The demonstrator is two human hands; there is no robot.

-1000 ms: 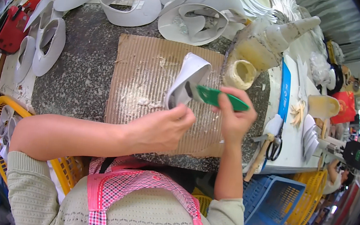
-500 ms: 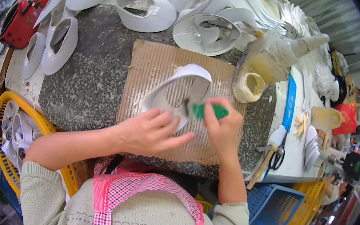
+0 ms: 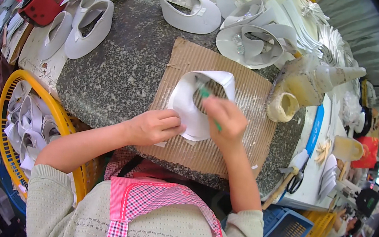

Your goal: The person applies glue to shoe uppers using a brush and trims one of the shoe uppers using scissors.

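Observation:
A white shoe upper, a curved piece with an oval opening, lies on a sheet of corrugated cardboard in front of me. My left hand is closed at its near left edge, fingers bent over the rim. The fingers of my right hand are wrapped round a green-handled brush. Its head, partly blurred, reaches the inner far side of the upper's opening. A crusted, yellowish glue bottle with a spout and a round side mouth stands right of the cardboard.
More white uppers line the table's far edge. A yellow basket of uppers is at my left. Scissors, a blue strip and a pale cup lie to the right. Below them is a blue crate.
The upper has been turned on the cardboard. My left hand's spread fingers have closed at its edge. The brush has moved from the upper's right side to its far inner edge.

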